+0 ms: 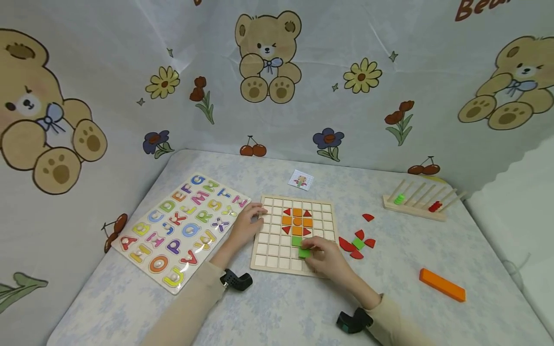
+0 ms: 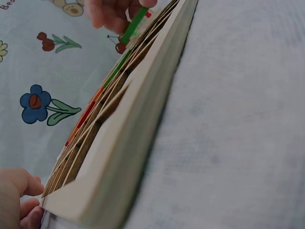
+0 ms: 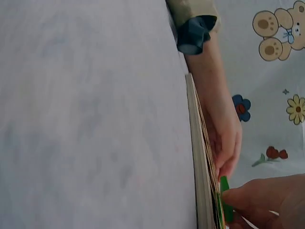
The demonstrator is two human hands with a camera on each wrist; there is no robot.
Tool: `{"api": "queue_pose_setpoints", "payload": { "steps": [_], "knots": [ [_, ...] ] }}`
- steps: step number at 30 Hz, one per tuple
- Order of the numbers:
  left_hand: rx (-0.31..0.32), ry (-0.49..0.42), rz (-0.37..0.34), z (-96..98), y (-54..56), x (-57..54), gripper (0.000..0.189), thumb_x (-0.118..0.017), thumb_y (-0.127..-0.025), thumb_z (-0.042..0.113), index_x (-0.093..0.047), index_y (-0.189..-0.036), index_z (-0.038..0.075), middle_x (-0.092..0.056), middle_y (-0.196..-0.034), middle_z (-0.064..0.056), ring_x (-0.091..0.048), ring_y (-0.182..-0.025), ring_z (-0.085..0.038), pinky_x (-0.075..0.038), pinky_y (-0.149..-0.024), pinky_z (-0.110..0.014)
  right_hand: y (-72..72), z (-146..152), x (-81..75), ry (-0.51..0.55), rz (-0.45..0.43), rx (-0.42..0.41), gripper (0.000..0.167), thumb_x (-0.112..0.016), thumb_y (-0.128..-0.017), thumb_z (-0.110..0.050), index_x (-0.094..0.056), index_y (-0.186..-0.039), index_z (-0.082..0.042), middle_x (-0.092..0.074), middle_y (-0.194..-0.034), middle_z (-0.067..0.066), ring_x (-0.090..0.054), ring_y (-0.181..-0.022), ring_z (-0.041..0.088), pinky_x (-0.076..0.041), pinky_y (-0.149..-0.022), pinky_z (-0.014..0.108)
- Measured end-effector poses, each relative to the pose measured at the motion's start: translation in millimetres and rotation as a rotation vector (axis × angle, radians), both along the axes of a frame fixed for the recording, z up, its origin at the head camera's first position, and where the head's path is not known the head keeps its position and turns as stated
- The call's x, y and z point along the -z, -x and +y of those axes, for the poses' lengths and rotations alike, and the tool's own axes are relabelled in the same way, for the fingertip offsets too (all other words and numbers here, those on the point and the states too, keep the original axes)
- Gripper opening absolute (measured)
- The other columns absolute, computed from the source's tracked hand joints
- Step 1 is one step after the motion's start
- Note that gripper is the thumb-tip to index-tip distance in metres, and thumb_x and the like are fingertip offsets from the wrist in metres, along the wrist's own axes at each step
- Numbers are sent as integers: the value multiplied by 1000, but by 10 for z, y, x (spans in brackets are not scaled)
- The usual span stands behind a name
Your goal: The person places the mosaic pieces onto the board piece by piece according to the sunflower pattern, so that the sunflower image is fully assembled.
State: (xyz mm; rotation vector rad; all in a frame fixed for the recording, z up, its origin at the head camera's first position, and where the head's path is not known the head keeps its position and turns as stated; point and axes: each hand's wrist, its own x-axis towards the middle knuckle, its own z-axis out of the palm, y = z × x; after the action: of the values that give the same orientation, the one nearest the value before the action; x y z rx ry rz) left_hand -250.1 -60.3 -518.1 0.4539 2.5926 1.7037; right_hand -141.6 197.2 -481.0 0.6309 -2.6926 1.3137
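A wooden grid board (image 1: 273,263) lies on the table, bearing orange squares (image 1: 297,212), red triangles (image 1: 286,230), an orange round piece (image 1: 296,221) and a green square (image 1: 296,241). My left hand (image 1: 245,225) holds the board's left rim, fingers curled at the edge. My right hand (image 1: 326,259) pinches a green square tile (image 1: 304,253) between thumb and fingers, just below the placed green square. In the left wrist view, the pinched tile (image 2: 135,25) stands tilted over the grid. The right wrist view shows its edge (image 3: 226,191) close to the board's surface.
Red curved pieces (image 1: 346,244) surround a loose green square (image 1: 358,243) right of the board. An alphabet puzzle (image 1: 175,230) lies left, a small picture card (image 1: 301,179) behind. A bead rack (image 1: 413,211) and an orange bar (image 1: 442,285) are at the right.
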Motion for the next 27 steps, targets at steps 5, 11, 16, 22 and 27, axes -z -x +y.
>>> {"api": "queue_pose_setpoints", "payload": {
  "steps": [5,11,16,22,27],
  "knots": [
    [1,0,9,22,-3,0,22,-58,-95,6,-71,-113,6,-53,-141,-9,-56,-123,-27,-48,-105,-43,18,-160,43,-69,23,-4,30,-74,-79,7,-72,-107,-4,-73,-104,5,-66,-99,23,-56,-87,32],
    [-3,4,12,9,5,2,21,-59,-95,6,-71,-113,7,-53,-141,-9,-56,-124,-27,-48,-106,-43,36,-153,95,-65,87,25,23,-74,-82,5,-74,-102,-6,-73,-100,3,-66,-94,21,-57,-83,30],
    [0,17,20,-15,1,-15,22,-59,-95,7,-71,-113,7,-53,-142,-9,-54,-127,-29,-48,-106,-45,46,-115,124,-2,110,35,21,-71,-83,7,-74,-102,-4,-73,-99,6,-68,-92,20,-59,-79,26],
    [4,6,16,-13,-2,-14,22,-60,-95,8,-71,-113,7,-53,-142,-9,-54,-129,-29,-47,-107,-45,58,172,52,11,89,204,19,-70,-86,4,-72,-104,1,-72,-96,11,-64,-80,18,-57,-68,24],
    [-2,15,15,-10,-2,1,22,-59,-95,8,-71,-113,8,-53,-142,-9,-54,-127,-29,-47,-107,-46,38,657,18,-132,49,443,28,-66,-83,9,-69,-111,4,-71,-103,19,-65,-90,31,-56,-75,40]
  ]
}}
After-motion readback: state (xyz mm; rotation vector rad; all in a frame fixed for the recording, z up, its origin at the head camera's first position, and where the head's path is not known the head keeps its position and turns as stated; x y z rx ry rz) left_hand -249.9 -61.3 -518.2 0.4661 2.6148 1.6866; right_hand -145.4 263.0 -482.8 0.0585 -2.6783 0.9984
